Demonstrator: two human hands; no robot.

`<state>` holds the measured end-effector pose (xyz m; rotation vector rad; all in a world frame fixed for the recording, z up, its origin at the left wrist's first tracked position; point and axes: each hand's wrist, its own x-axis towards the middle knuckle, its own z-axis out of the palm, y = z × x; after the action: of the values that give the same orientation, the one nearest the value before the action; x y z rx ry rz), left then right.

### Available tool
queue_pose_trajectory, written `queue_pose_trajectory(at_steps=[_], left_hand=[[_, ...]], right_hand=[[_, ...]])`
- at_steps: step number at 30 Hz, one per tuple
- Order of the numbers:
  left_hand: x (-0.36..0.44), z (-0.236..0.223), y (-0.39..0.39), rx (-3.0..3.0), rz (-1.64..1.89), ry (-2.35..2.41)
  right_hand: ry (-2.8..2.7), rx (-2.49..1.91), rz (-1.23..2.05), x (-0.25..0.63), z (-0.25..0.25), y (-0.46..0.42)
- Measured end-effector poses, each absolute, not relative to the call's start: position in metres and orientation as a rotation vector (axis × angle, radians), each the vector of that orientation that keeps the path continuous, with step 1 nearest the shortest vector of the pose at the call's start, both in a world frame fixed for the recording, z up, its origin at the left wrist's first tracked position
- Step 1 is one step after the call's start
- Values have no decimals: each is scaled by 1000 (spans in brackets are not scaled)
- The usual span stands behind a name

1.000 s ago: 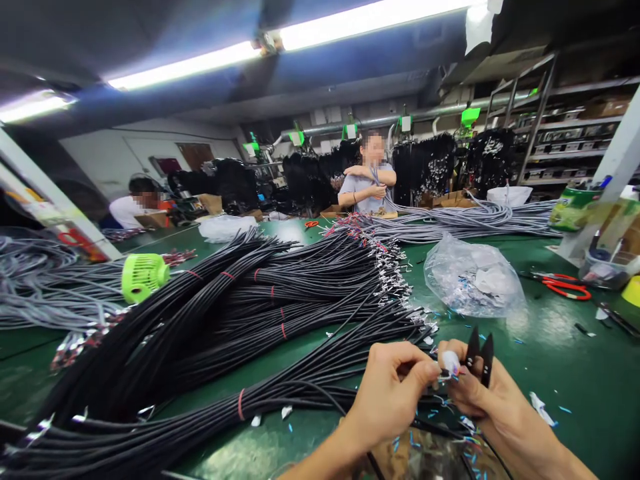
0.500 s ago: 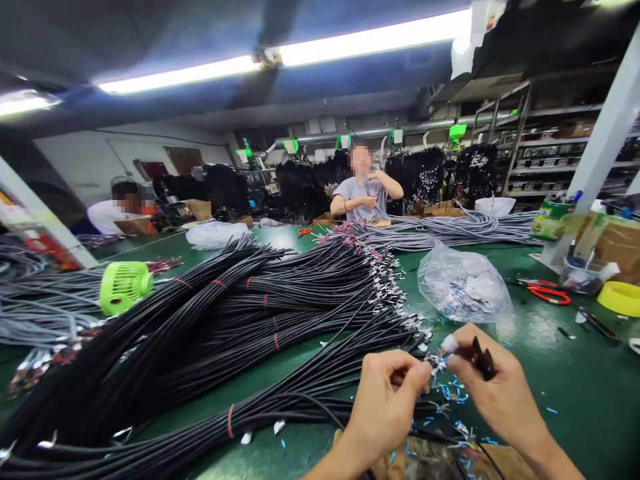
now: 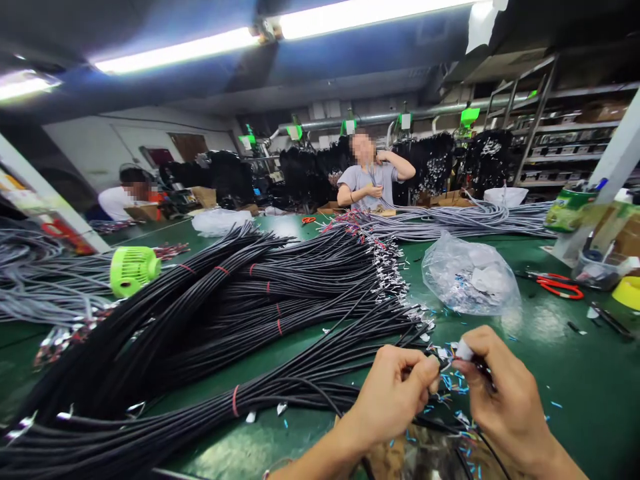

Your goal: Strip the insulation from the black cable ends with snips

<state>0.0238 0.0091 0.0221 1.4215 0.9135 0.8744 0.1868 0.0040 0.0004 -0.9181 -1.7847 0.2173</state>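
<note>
My left hand [image 3: 397, 387] is closed, thumb and forefinger pinching the end of a black cable, most of which the fingers hide. Thin coloured wires [image 3: 446, 360] show between my two hands. Close by on the right, my right hand [image 3: 507, 393] is curled, with a white cover [image 3: 464, 349] on a fingertip near those wires. A small dark tool [image 3: 483, 367] lies in its grip, mostly hidden by the fingers. Bundles of black cables [image 3: 270, 380] with red ties spread out to the left, their stripped ends beside my hands.
Blue wire scraps [image 3: 453, 381] litter the green table [image 3: 565, 367]. A clear plastic bag [image 3: 470, 277] of scraps stands beyond my hands, with red-handled scissors [image 3: 560, 285] to its right. A green fan [image 3: 134, 270] sits left. Across the table a person [image 3: 370, 177] handles grey cables [image 3: 450, 220].
The view has tilted and shifted slightly. My right hand has turned, so the dark tool's tips that stuck out are now mostly hidden. Both hands remain close together at the wires.
</note>
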Motion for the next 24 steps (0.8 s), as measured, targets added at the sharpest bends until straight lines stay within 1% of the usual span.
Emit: queue_pose_trajectory(at_steps=[2,5,6,10,13,17,18,19,20,21,23,24], left_hand=[[23,23,9,1384,885,906],[21,24,10,1363,934,900],[20,24,10,1361,950,900],[21,22,10,1426,978,942],[22,20,7,1523,1024,997],[20,22,8,1579,1046,998],[20,23,9,1558,1018,964],[19,24,10,1523,982,929],[19,24,11,1485,950,901],[20,25,11,1454,929,887],[21,26,11,1425,924,904],[22,26,11,1420,933,916]], right_hand=[[-1659,-1041,76,194,0,8],[-1318,-1240,8,206,3,11],[-1266,-1269,76,207,6,11],[-1665,-1046,434,197,15,7],[-1597,-1033,618,186,15,3],[-1348,-964,1144,178,9,0],[-1332,-913,1238,177,9,-1],[-1365,-877,1255,176,9,-2],[-1444,-869,1185,176,10,-2],[-1541,-890,1040,177,11,-2],[-1675,-996,673,183,13,1],[-1658,-1069,516,189,13,4]])
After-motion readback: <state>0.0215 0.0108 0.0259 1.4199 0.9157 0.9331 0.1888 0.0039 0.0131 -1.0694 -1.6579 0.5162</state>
